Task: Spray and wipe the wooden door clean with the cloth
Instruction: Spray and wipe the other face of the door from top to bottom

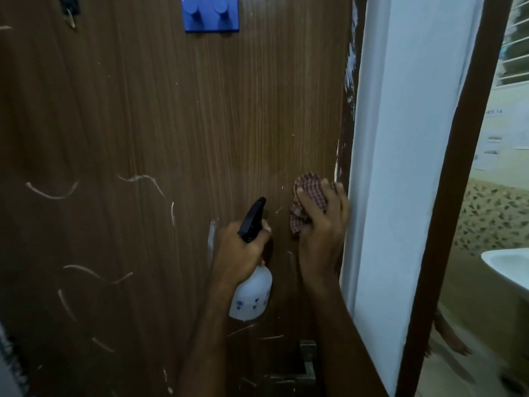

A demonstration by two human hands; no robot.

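From the head view, the wooden door fills most of the frame, its brown grain crossed by pale curved scuffs on the left and lower parts. The right hand presses a red checked cloth flat against the door close to its right edge, beside the white door frame; its fingers are spread over the bunched cloth and curl round it, so the hand is grasping the cloth. The left hand is clenched round the neck of a white spray bottle with a black trigger head, nozzle pointing up and toward the door, just left of the cloth. I cannot tell whether a finger sits on the trigger.

The step in hand looks like wiping, with the bottle held ready. The patch round the cloth seems fairly clear, while the many scuffs to the left and below remain. The next move probably calls for aiming the nozzle at those marks, then carrying the cloth across with firm pressure.

A blue double hook is fixed high on the door, a dark latch fitting sits low, and a white basin shows through the doorway at right.
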